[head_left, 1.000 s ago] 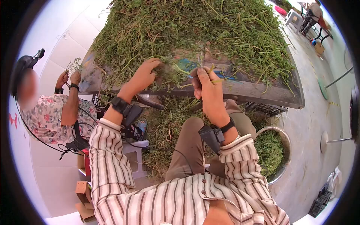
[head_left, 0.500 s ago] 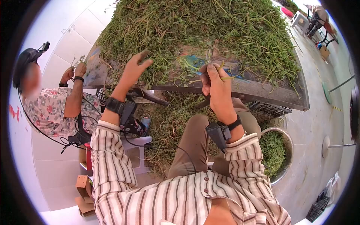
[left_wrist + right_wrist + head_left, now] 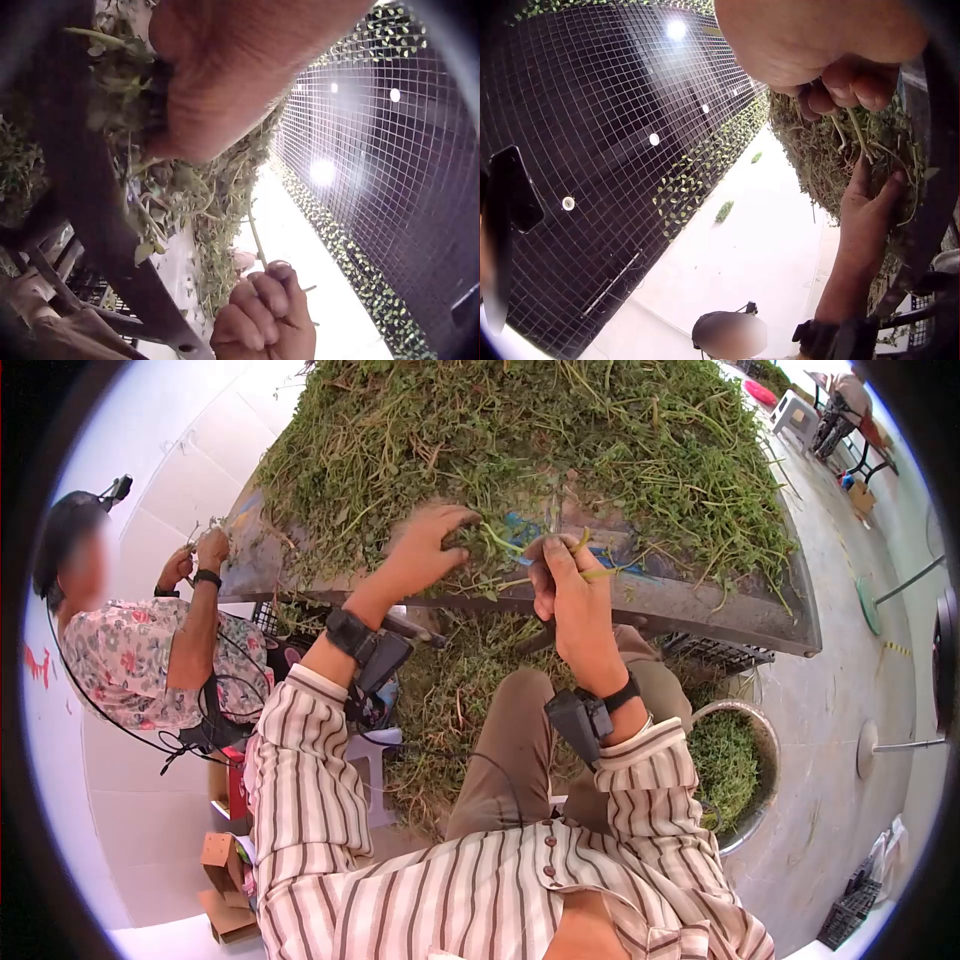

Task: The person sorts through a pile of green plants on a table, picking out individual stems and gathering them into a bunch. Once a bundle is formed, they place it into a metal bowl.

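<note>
Near the front edge of the table (image 3: 700,605), my right hand (image 3: 578,595) pinches a few green stems (image 3: 598,572) between thumb and curled fingers. Their cut-looking ends stick out to the right, and paler stems (image 3: 860,135) show below the fingers in the right wrist view. My left hand (image 3: 428,550) is just left of them, by a leafy tuft (image 3: 488,548). Thumb and forefinger of the left hand (image 3: 866,199) stand apart in the right wrist view, close to the stem ends. Leaves partly cover its other fingers.
A large heap of leafy greens (image 3: 520,430) covers most of the table. More greens (image 3: 440,710) lie underneath, and a round tub (image 3: 768,760) of them stands at right. Another person (image 3: 150,650) sits at left, handling sprigs. A plastic crate (image 3: 720,650) sits under the table.
My left hand first drew back left from the greens with fingers spread, then came right again toward the stems. The right hand has kept its pinch on the stems nearly in place.
</note>
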The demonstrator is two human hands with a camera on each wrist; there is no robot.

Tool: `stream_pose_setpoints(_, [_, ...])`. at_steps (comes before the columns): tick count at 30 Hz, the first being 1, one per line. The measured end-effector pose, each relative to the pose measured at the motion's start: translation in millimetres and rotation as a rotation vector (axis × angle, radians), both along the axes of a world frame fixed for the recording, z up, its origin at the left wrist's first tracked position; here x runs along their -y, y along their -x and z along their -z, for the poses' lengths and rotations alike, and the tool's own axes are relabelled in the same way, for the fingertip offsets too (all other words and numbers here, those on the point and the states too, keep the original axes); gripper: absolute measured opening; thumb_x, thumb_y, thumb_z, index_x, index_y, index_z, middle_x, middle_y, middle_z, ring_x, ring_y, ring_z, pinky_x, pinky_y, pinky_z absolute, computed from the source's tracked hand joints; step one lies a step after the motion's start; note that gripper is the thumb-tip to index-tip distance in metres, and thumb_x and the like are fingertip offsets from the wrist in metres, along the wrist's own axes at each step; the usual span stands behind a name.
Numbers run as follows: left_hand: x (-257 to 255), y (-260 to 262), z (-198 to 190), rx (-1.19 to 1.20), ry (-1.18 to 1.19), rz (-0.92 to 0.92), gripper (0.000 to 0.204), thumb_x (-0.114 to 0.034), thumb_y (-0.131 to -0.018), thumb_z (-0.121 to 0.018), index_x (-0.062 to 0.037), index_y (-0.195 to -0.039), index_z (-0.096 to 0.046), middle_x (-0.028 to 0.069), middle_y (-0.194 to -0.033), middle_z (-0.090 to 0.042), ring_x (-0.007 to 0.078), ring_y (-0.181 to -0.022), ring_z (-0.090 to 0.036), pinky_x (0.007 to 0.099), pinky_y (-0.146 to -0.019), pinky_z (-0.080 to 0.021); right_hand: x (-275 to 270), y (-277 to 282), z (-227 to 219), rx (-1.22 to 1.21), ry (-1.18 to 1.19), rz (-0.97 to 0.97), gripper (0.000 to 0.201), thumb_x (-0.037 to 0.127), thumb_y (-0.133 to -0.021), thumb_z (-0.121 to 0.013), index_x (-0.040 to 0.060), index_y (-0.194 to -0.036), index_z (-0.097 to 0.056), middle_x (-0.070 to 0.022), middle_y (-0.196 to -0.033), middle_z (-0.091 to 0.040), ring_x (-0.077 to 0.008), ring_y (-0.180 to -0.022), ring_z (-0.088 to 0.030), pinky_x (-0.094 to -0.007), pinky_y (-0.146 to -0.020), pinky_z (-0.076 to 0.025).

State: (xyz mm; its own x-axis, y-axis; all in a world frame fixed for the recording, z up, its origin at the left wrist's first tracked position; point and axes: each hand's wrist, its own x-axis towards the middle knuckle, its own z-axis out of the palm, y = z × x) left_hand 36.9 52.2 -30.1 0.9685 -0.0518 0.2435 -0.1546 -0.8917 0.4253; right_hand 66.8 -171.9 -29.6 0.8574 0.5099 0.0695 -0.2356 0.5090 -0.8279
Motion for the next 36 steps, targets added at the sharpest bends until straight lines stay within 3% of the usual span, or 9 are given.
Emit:
stream_pose_setpoints(5, [19.3, -1.5, -14.1, -0.118, 0.058, 0.147, 0.048, 0.0, -0.072, -0.058, -0.0033, -0.119, -0.05, 0.0136, -0.124, -0.05, 0.0306, -0.116, -0.046, 0.0357, -0.097, -0.038, 0.3, -0.6, 1.3, 0.011, 0.004, 0.025, 0.021, 0.022, -0.094, -0.046, 0.0056, -0.084, -0.056, 0.003, -0.059, -0.045, -0.0029, -0.044, -0.035, -0.0192, -0.039, -0.029])
stream_pose_setpoints(9, [11.4, -3.1, -22.2, -0.018, 0.164, -0.117, 0.049, -0.001, -0.072, -0.056, -0.0026, -0.12, -0.049, 0.0156, -0.122, -0.052, 0.0332, -0.114, -0.047, 0.0375, -0.096, -0.039, 2.2, -0.9, 1.4, 0.012, -0.005, -0.006, 0.021, 0.022, -0.094, -0.046, 0.0057, -0.084, -0.056, 0.003, -0.059, -0.045, -0.003, -0.044, -0.035, -0.0193, -0.039, -0.029])
stream_pose_setpoints(14, [-34.3, -2.1, -25.1, 0.097, -0.24, -0.189, 0.051, 0.0, -0.069, -0.049, -0.0027, -0.12, -0.051, 0.0184, -0.119, -0.053, 0.0343, -0.118, -0.041, 0.041, -0.099, -0.034, 4.1, -1.4, 1.0, 0.001, 0.007, 0.01, 0.022, 0.021, -0.094, -0.045, 0.0058, -0.084, -0.056, 0.0032, -0.059, -0.044, -0.0029, -0.045, -0.034, -0.0198, -0.04, -0.028])
stream_pose_setpoints(20, [-16.9, -23.8, -40.1, -0.048, -0.139, -0.025, 0.05, -0.011, -0.076, -0.054, -0.0068, -0.125, -0.049, 0.014, -0.126, -0.049, 0.0319, -0.12, -0.04, 0.0416, -0.102, -0.031, 4.8, -1.2, -1.0, -0.012, -0.013, -0.004, 0.022, 0.023, -0.094, -0.046, 0.0063, -0.084, -0.056, 0.0033, -0.059, -0.044, -0.0025, -0.045, -0.033, -0.0192, -0.039, -0.028])
stream_pose_setpoints(23, [-0.9, -25.6, -26.1, -0.113, -0.391, -0.143, 0.047, -0.018, -0.078, -0.058, -0.0086, -0.123, -0.051, 0.0128, -0.124, -0.051, 0.0304, -0.118, -0.042, 0.0433, -0.1, -0.03, 3.7, -0.1, -2.2, -0.028, -0.001, 0.013, 0.022, 0.023, -0.094, -0.047, 0.0062, -0.084, -0.056, 0.0036, -0.059, -0.044, -0.0024, -0.045, -0.033, -0.019, -0.039, -0.027])
stream_pose_setpoints(28, [-8.2, -39.9, -18.0, -0.208, -0.403, -0.166, 0.043, -0.021, -0.076, -0.062, -0.0086, -0.117, -0.056, 0.012, -0.12, -0.053, 0.031, -0.113, -0.045, 0.0452, -0.095, -0.032, 6.6, -0.2, -2.9, -0.022, 0.002, 0.0, 0.022, 0.023, -0.094, -0.047, 0.0064, -0.084, -0.057, 0.0035, -0.059, -0.044, -0.0025, -0.045, -0.034, -0.0192, -0.039, -0.027])
stream_pose_setpoints(31, [-25.1, -48.9, -26.8, -0.028, -0.307, -0.182, 0.034, -0.022, -0.077, -0.062, -0.0042, -0.105, -0.059, 0.0087, -0.107, -0.057, 0.0248, -0.101, -0.05, 0.0394, -0.087, -0.038, 6.0, -1.7, -3.2, -0.002, -0.01, 0.0, 0.022, 0.023, -0.094, -0.047, 0.0065, -0.084, -0.057, 0.0033, -0.058, -0.044, -0.0025, -0.045, -0.034, -0.0193, -0.039, -0.027])
stream_pose_setpoints(33, [-21.8, -46.1, -55.5, -0.048, 0.494, -0.282, 0.029, -0.024, -0.081, -0.061, -0.0011, -0.099, -0.059, 0.0058, -0.1, -0.057, 0.0178, -0.094, -0.05, 0.0329, -0.083, -0.039, 6.0, -0.4, -1.9, -0.006, -0.019, -0.003, 0.022, 0.023, -0.094, -0.046, 0.0066, -0.084, -0.057, 0.0033, -0.058, -0.043, -0.0025, -0.045, -0.034, -0.0194, -0.039, -0.027])
stream_pose_setpoints(36, [-22.5, -48.1, -78.8, -0.05, 0.643, -0.423, 0.03, -0.029, -0.088, -0.055, -0.0027, -0.1, -0.059, 0.005, -0.102, -0.055, 0.0141, -0.096, -0.046, 0.0318, -0.086, -0.036, 6.9, -1.0, -2.9, -0.004, -0.005, -0.009, 0.021, 0.021, -0.094, -0.048, 0.004, -0.086, -0.058, 0.0025, -0.062, -0.045, -0.0031, -0.047, -0.034, -0.0207, -0.042, -0.03])
